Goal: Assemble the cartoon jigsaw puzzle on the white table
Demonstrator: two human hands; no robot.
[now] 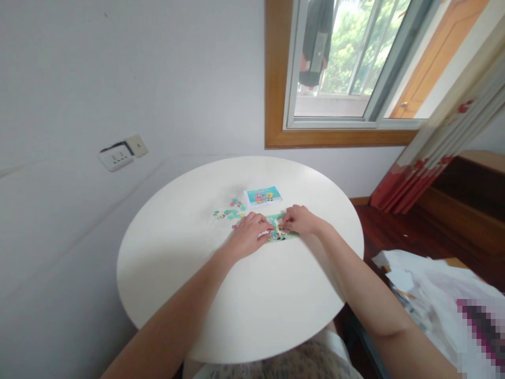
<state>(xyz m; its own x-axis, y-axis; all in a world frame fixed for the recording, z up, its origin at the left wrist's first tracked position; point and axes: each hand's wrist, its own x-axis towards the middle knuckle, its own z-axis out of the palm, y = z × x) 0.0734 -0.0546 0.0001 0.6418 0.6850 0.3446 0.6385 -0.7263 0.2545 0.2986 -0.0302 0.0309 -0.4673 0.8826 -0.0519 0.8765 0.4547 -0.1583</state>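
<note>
A partly assembled jigsaw puzzle (pixel 277 236) with a green, colourful print lies flat on the white round table (pixel 252 295). My left hand (pixel 251 232) rests at its left side, thumb and fingers apart, fingertips touching the puzzle. From the right, my right hand (pixel 300 219) reaches over the puzzle with its fingers curled together; whatever is between their tips is hidden. Both hands cover parts of the picture. Loose jigsaw pieces (pixel 230 213), green, pink and yellow, are scattered left of and beyond my left hand.
Behind the puzzle lies a small blue box (pixel 263 196) with cartoon figures. A wall with a socket (pixel 116 156) borders the table's left, and a window (pixel 339 63) is ahead. White bags or papers (pixel 430 284) are piled at the right, below a curtain (pixel 430 158).
</note>
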